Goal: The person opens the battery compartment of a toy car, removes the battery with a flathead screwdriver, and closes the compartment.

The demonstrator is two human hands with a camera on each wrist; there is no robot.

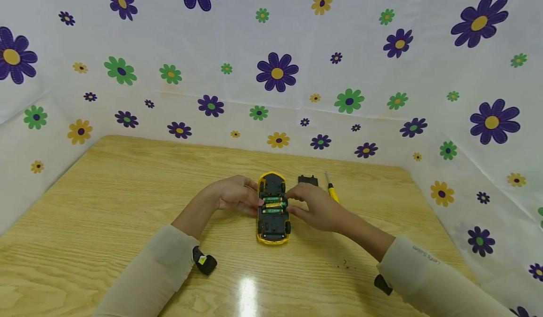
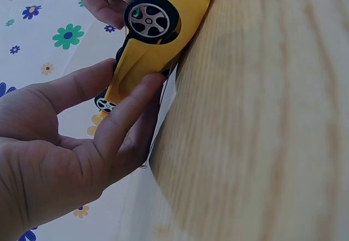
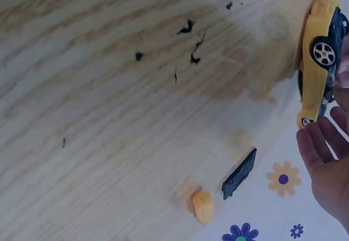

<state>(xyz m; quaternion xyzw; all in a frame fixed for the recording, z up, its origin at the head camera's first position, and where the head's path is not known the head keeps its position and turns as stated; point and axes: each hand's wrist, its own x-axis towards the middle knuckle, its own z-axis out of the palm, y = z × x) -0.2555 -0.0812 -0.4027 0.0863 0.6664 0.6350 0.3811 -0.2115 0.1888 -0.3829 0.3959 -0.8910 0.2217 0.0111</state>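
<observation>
A yellow toy car [image 1: 273,232] lies upside down on the table, its black underside facing up. Three batteries [image 1: 273,204] sit side by side in the bay at its middle. My left hand [image 1: 235,195] grips the car's left side; in the left wrist view, thumb and fingers hold the yellow body [image 2: 133,61] between them. At the right edge, beside the batteries, my right hand [image 1: 316,206] has index finger and thumb close to the car. In the right wrist view, the fingers of this hand [image 3: 330,159] reach one end of the car [image 3: 313,72].
Behind the right hand lies a black battery cover [image 1: 308,180]. A screwdriver [image 1: 332,192] with a yellow handle is beside it. Small dark bits [image 3: 187,27] are scattered on the wooden table [image 1: 140,204], right of the car. A flowered cloth [image 1: 237,86] hangs around the table.
</observation>
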